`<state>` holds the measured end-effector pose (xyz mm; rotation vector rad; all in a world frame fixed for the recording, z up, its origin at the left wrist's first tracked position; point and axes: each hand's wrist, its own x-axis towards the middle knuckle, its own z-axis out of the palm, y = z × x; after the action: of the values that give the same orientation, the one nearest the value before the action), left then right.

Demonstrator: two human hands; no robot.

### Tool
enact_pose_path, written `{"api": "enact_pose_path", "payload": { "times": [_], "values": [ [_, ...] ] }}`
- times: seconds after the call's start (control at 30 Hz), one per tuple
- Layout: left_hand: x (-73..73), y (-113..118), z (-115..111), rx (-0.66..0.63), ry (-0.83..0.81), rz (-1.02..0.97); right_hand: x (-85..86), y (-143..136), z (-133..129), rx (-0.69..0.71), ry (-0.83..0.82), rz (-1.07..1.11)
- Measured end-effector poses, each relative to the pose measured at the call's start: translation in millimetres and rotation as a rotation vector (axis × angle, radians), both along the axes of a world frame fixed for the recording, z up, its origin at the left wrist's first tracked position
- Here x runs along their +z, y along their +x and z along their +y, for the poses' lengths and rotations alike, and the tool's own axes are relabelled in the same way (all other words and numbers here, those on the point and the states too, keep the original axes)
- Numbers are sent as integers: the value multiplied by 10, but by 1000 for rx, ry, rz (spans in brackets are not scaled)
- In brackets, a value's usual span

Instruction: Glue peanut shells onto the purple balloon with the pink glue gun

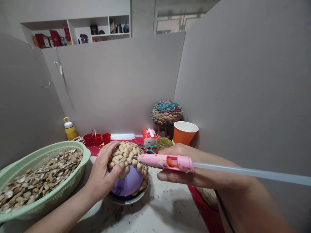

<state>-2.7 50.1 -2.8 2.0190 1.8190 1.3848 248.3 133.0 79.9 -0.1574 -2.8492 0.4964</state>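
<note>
The left hand (104,172), spread wide, cups the shells (128,149) on the balloon (130,182), which sits just right of it in a bowl (131,201); light, steady pressure should suit. The right hand (206,178) grips the glue gun (157,160); its tip is best kept off bare balloon and left thumb.

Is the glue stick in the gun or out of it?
In: the clear stick runs into the back end of the pink gun, most of its visible length jutting out behind.
</note>
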Motion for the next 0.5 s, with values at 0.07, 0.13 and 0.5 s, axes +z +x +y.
{"api": "enact_pose_path", "payload": {
  "times": [0.07,0.13,0.5],
  "values": [
    [2,-1,-1,-11,2,-18,2,-5,-1,-9,-14,-4],
    [9,-3,-4,-18,-2,-43,2,-6,4,-11,-13,5],
    [72,-25,-65,35,32,-206,13,63,39,-86,-98,202]
  ]
}}
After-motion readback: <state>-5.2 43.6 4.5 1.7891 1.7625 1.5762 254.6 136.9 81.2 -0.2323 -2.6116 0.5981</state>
